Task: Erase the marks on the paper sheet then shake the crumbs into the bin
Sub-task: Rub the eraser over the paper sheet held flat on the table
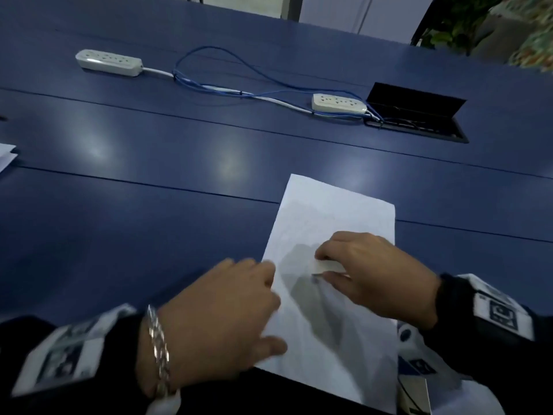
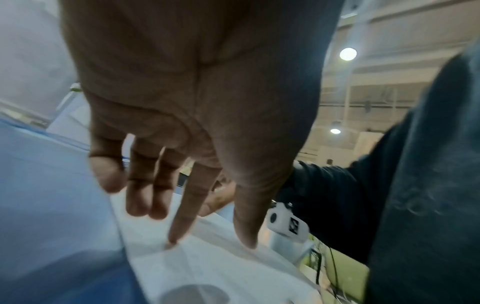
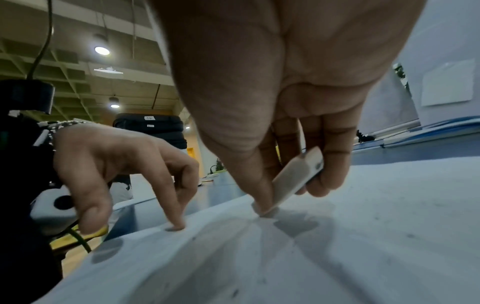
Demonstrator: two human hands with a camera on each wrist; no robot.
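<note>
A white paper sheet (image 1: 332, 223) lies on the blue table (image 1: 149, 229), its near end past the table's front edge. My right hand (image 1: 371, 274) pinches a white eraser (image 1: 329, 266) between thumb and fingers, one end down on the sheet; in the right wrist view the eraser (image 3: 296, 176) slants onto the paper (image 3: 363, 236), where small dark crumbs lie. My left hand (image 1: 227, 307) presses the sheet's left edge with straight fingertips (image 2: 174, 238) on the paper (image 2: 207, 267). No bin is in view.
Two white power strips (image 1: 109, 62) (image 1: 339, 103) joined by blue cables (image 1: 227, 88) lie at the back. An open black cable hatch (image 1: 416, 115) is at the back right. More white paper (image 1: 6, 157) sits at the left edge. Plants (image 1: 466, 22) stand beyond the table.
</note>
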